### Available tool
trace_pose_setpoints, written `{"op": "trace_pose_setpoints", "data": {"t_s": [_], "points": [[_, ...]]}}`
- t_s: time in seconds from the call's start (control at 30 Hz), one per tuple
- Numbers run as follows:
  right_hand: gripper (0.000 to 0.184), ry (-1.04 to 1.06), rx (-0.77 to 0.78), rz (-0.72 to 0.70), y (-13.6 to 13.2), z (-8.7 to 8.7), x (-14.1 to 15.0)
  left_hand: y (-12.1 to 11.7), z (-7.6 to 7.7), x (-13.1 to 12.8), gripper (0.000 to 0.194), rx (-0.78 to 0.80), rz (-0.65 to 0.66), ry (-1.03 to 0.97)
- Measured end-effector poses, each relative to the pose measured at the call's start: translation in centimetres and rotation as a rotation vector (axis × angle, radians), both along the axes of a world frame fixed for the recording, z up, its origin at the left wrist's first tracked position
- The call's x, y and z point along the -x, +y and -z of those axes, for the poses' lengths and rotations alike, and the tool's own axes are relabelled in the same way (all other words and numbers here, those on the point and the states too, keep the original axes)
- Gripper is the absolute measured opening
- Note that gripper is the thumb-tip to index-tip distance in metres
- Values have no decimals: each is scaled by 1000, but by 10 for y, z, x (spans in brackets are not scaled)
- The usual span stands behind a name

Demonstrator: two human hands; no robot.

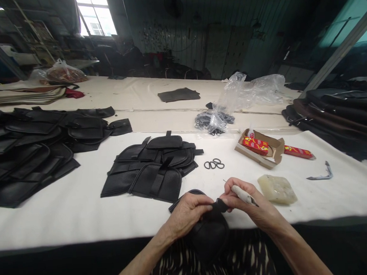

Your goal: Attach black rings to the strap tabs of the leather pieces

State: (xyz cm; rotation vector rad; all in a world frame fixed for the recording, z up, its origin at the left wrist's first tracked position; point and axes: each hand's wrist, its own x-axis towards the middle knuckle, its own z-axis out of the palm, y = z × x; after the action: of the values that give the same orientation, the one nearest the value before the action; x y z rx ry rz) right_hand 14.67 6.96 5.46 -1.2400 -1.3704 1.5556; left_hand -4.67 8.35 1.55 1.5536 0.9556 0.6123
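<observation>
My left hand (191, 209) pinches a black leather pouch piece (211, 234) at the table's front edge, its lower part hanging over my lap. My right hand (243, 198) grips the end of a short black strap (221, 205) on that piece between thumb and finger. Tucked in the same hand is an awl-like tool (244, 195) with a whitish wrapped handle, its thin tip pointing up and left. Several black D-rings (214, 164) lie just beyond my hands. Left of them sits a pile of black leather pouches (156, 167) with straps. My fingers hide the strap's join.
A cardboard box (261, 150) with red packets stands right, near a yellowish wax-like block (277, 189) and thread snips (322, 173). More black pouches (32, 141) cover the left side. Clear plastic bags (248, 91) lie farther back; stacked dark bags (330, 117) are at right.
</observation>
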Motion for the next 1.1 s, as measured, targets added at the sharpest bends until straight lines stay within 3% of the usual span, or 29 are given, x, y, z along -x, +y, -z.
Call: {"op": "trace_pose_setpoints", "data": {"t_s": [0.27,0.53,0.63,1.1], "points": [[31,-28,-18,136,-2,7,17,-6,-5,-3,25,39,-59,13],[27,72,-109,408,-18,22,30,-12,-10,-16,24,107,-326,-7],[26,103,-118,387,-24,26,33,-14,-8,-20,25,123,-377,-46],[16,-212,-230,398,-28,35,36,-21,-5,-27,20,203,-389,-181]]}}
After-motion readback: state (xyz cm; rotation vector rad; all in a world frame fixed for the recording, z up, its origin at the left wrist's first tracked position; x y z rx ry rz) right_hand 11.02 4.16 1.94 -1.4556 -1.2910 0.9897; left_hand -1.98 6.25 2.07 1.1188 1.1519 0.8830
